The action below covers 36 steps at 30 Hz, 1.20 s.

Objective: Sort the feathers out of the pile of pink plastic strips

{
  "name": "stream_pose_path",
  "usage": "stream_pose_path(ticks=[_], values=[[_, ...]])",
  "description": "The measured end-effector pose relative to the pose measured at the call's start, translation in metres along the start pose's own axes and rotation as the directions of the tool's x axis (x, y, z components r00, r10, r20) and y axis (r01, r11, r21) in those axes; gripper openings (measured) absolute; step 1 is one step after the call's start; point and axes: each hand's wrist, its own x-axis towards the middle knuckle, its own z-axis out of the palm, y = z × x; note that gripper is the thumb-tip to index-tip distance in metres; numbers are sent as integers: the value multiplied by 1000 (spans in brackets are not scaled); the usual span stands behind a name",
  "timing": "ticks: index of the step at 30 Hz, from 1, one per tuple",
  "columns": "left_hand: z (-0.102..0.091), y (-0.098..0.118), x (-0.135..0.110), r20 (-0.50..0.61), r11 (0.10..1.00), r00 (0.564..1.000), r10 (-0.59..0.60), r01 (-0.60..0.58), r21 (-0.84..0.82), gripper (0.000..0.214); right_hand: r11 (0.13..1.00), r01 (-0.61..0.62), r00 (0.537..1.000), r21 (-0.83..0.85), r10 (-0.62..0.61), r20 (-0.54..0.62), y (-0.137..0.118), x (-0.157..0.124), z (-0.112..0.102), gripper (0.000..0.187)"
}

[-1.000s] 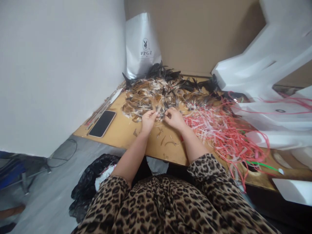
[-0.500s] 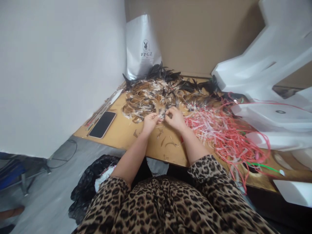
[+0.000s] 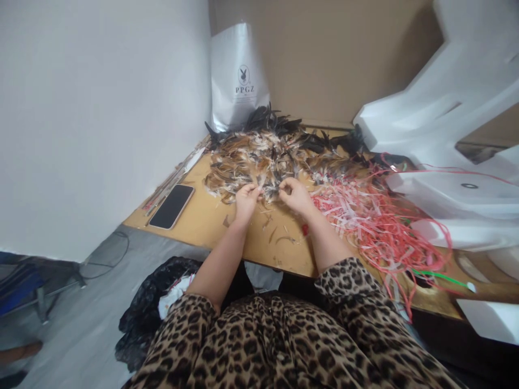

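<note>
My left hand (image 3: 247, 199) is closed in a pinch at the near edge of a pile of feathers (image 3: 243, 159). A small pale feather (image 3: 261, 182) stands up from its fingertips. A short gap to the right, my right hand (image 3: 294, 193) has its thumb and forefinger curled together; anything between them is too small to make out. The pile is brown and cream, with dark feathers (image 3: 267, 120) along its back. Loose feather bits (image 3: 279, 235) lie on the wooden table (image 3: 259, 251) in front of my hands.
Pink and red ribbons (image 3: 365, 221) lie tangled on the right, beside white moulded pieces (image 3: 438, 129). A phone (image 3: 172, 206) rests at the left table edge. Behind the feathers stands a white bag (image 3: 239, 81). A black plastic bag (image 3: 150, 302) is below the table.
My hands were almost touching over a feather and are now a little further apart. The left one has drawn slightly left, the right one slightly right.
</note>
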Motion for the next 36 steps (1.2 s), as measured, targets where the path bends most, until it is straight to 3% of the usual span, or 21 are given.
stream_pose_path(ticks=[7,12,15,18,21,24,27,30,36], values=[[4,-1,-5,135,998,990,28,-35,55,17,971,73,994,-227,-52,98,-6,1,-7,3],[5,-1,-8,202,997,979,-31,15,81,17,967,73,994,-242,-51,95,-10,0,-8,3],[6,0,-8,208,997,976,-67,56,60,18,990,41,998,-138,-33,59,-8,0,-6,5],[6,2,-7,159,994,982,-102,106,-18,19,991,-76,992,112,87,-93,-5,2,0,12],[3,2,-4,107,979,984,-140,154,-131,20,858,-249,931,450,341,-133,-6,4,10,20],[1,2,-2,95,963,983,-158,175,-207,20,671,-366,878,645,479,0,-13,3,19,26],[1,1,-3,124,960,980,-155,179,-217,21,567,-389,873,726,478,95,-20,-1,28,29],[4,1,-5,176,959,971,-161,196,-204,22,512,-383,870,768,479,115,-21,-3,35,30],[3,2,-8,276,961,943,-187,233,-147,24,541,-359,883,761,460,90,-12,-4,34,29]])
